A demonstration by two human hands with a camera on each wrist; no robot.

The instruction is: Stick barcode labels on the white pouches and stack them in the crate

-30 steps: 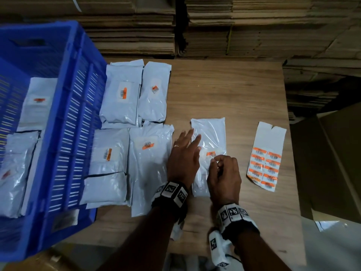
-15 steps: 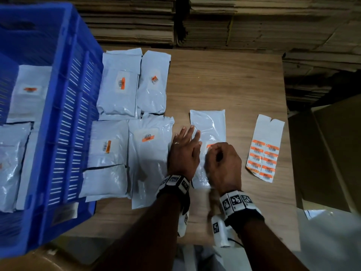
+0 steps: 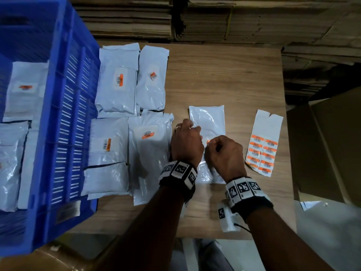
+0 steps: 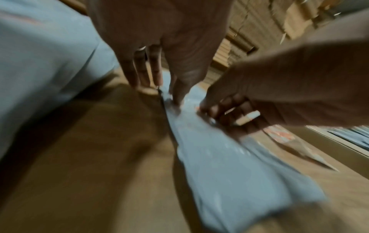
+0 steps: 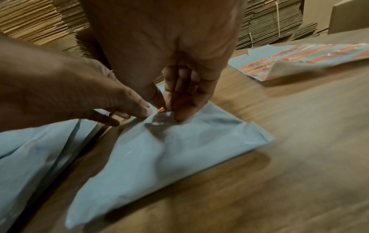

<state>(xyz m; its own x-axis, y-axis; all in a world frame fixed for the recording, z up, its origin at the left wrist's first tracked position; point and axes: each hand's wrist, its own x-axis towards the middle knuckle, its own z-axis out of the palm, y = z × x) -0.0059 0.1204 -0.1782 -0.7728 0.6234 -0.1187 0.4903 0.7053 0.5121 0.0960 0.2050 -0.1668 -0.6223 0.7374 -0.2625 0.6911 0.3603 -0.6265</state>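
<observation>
A white pouch (image 3: pixel 207 122) lies flat on the wooden table (image 3: pixel 224 79), in front of me. My left hand (image 3: pixel 192 132) presses its left edge with its fingertips (image 4: pixel 157 82). My right hand (image 3: pixel 210 145) is curled, thumb and forefinger pinching a small orange barcode label (image 5: pixel 160 109) down onto the pouch (image 5: pixel 179 146). Most of the label is hidden under the fingers. The label sheet (image 3: pixel 263 142) with several orange labels lies to the right. The blue crate (image 3: pixel 64 118) stands at the left with labelled pouches (image 3: pixel 25 89) inside.
Several labelled white pouches (image 3: pixel 117 87) lie between the crate and my hands, the nearest (image 3: pixel 150 145) beside my left wrist. Stacks of flat cardboard (image 3: pixel 224 18) rise behind the table. A cardboard box (image 3: pixel 332 145) stands past the table's right edge.
My left hand's spread fingers have drawn together onto the pouch's left edge. My right hand has curled tighter over the label. The view has tilted slightly.
</observation>
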